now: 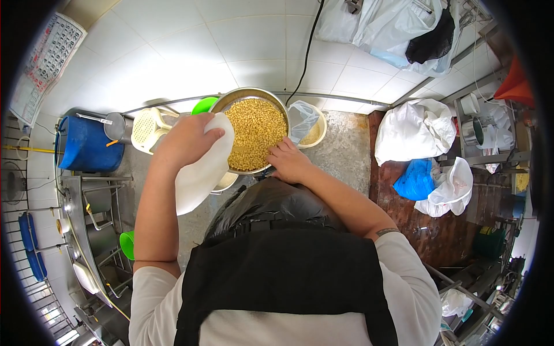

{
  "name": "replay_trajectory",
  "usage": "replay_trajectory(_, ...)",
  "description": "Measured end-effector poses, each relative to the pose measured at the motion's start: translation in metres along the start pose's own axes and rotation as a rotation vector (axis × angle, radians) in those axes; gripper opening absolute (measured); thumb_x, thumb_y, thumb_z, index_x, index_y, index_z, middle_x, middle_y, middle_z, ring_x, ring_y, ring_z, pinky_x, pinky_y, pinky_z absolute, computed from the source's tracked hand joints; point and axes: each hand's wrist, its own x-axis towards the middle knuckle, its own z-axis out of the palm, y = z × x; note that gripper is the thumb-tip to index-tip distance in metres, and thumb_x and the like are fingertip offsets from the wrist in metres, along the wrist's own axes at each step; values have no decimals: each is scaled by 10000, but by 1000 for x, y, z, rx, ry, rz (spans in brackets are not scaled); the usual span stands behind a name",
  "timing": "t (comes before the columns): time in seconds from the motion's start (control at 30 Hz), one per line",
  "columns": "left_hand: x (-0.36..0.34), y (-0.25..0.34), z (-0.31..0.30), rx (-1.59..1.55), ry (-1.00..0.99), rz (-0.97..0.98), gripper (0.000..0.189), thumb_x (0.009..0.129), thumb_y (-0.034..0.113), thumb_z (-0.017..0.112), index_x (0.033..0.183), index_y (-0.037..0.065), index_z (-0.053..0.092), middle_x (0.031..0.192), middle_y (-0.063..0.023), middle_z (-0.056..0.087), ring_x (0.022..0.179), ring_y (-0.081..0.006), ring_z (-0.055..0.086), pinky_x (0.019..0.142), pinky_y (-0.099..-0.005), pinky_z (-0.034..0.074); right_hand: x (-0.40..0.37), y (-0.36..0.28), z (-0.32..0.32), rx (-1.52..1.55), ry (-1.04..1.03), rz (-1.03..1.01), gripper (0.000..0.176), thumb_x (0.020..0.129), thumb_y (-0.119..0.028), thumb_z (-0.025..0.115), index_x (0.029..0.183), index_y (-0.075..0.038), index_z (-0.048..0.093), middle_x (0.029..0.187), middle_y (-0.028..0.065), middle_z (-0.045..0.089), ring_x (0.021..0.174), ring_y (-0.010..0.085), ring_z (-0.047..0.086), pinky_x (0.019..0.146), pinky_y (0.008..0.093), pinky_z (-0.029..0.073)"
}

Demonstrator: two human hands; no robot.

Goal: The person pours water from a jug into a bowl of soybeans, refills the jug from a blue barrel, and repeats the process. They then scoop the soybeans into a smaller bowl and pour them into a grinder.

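A round metal pan (250, 90) full of yellow grains or beans (257, 128) is in front of my body. My left hand (187, 138) grips the upper end of a white, flat, flexible sheet or lid (202, 176), which hangs down at the pan's left side and overlaps its edge. My right hand (291, 161) lies at the pan's lower right rim, with fingers apart over the edge of the grains. Whatever is under its palm is hidden.
Behind the pan are a green container (203, 106) and a cream bucket (322, 128) with a plastic bag. A pale plastic stool (145, 130) and blue drum (86, 143) stand left. White sacks (412, 132) and a blue bag (414, 180) lie right. Metal sinks (99, 199) are at left.
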Motion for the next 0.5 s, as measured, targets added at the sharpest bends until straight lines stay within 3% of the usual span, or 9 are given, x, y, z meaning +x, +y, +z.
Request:
replay_trajectory(0.07,3,-5,2,21,-12,-5,504,998,341,685,1359,-10,675,1184,-266,751,1111,-407,727,990,-464,545,0,0,0,-1,-3,-1,559,838,-372,846,1303,-107,686,1337,104,622,1383,336,494,1301,527,214)
replay_trajectory(0.3,1,-9,4,17,63,23,495,1006,327,682,1348,-30,674,1177,-270,751,1116,-407,727,994,-459,544,0,1,2,-1,6,-2,561,832,-373,849,1299,-106,692,1362,110,623,1388,338,491,1306,525,208)
replay_trajectory(0.4,0,-10,4,-66,75,9,548,1011,354,664,1398,-34,645,1213,-308,730,1148,-447,711,1012,-491,544,0,1,1,1,1,1,556,829,-372,851,1293,-108,696,1375,114,623,1392,341,490,1307,525,207)
replay_trajectory(0.5,-1,-12,7,-68,218,-45,590,1026,375,658,1462,-18,600,1245,-307,725,1162,-438,717,1024,-482,547,0,0,1,0,2,-1,555,828,-370,851,1293,-110,698,1370,115,623,1388,342,491,1307,526,207)
